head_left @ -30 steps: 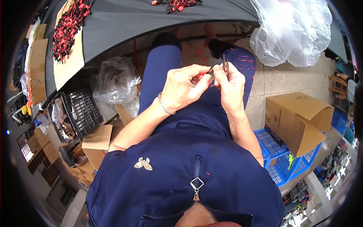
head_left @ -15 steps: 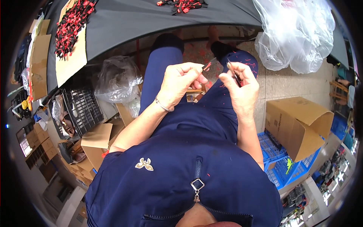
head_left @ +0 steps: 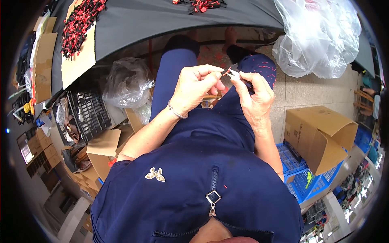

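Above my lap, my left hand (head_left: 192, 89) pinches a small black and red piece (head_left: 225, 72) between thumb and fingertips. My right hand (head_left: 257, 99) is closed around small snips (head_left: 234, 75), most of them hidden in the palm. Their pale blades reach the small piece, and the two hands are nearly together. I cannot tell whether the blades are closed on it. Red thread-like scraps (head_left: 265, 67) lie scattered over my right trouser leg.
A heap of similar black and red pieces (head_left: 79, 34) covers a cardboard sheet (head_left: 77, 73) on the dark table (head_left: 142, 24). A smaller heap (head_left: 202, 5) lies farther right. Clear plastic bags (head_left: 316, 40) hang at the right. A cardboard box (head_left: 316, 129) rests on a blue crate (head_left: 310, 184).
My right hand has moved left and slightly down, bringing the snips' blades against the small piece. My left hand stays almost in place, still pinching it.
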Tool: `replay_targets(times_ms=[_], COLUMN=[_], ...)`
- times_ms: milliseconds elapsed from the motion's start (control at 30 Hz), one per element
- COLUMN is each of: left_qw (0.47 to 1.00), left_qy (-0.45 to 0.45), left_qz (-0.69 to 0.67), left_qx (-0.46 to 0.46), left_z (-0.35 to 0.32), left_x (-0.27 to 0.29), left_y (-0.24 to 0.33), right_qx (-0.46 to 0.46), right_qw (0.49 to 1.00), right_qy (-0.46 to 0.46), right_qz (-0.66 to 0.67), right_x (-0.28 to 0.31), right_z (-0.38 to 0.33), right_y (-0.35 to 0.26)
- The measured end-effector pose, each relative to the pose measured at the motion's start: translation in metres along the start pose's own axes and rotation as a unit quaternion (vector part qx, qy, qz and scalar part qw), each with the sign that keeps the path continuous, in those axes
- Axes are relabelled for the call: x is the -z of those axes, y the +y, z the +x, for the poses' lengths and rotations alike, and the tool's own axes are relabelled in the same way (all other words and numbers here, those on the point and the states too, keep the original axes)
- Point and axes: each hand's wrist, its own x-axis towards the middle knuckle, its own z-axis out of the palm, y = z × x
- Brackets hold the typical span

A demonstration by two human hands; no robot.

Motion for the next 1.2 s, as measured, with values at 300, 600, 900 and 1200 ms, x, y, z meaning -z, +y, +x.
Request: replay_targets(times_ms=[300,600,900,1200], left_qw=[0.999,0.996,0.997,1.000], left_qy=[-0.040,-0.032,-0.044,-0.004], left_qz=[-0.022,-0.064,-0.057,0.014], left_qx=[0.023,0.052,0.025,0.008], left_z=[0.006,0.008,0.009,0.003], left_x=[0.010,0.009,0.011,0.013], left_y=[-0.003,-0.002,-0.009,0.000], right_qx=[0.111,-0.079,-0.075,-0.075], right_qw=[0.992,0.990,0.995,0.992], right_qy=[0.001,-0.003,-0.035,-0.055], right_qz=[-0.067,0.118,0.059,0.081], right_x=[0.001,-0.002,-0.002,-0.008], right_z=[0.005,-0.002,0.000,0.006], right_y=[0.004,0.013,0.010,0.007])
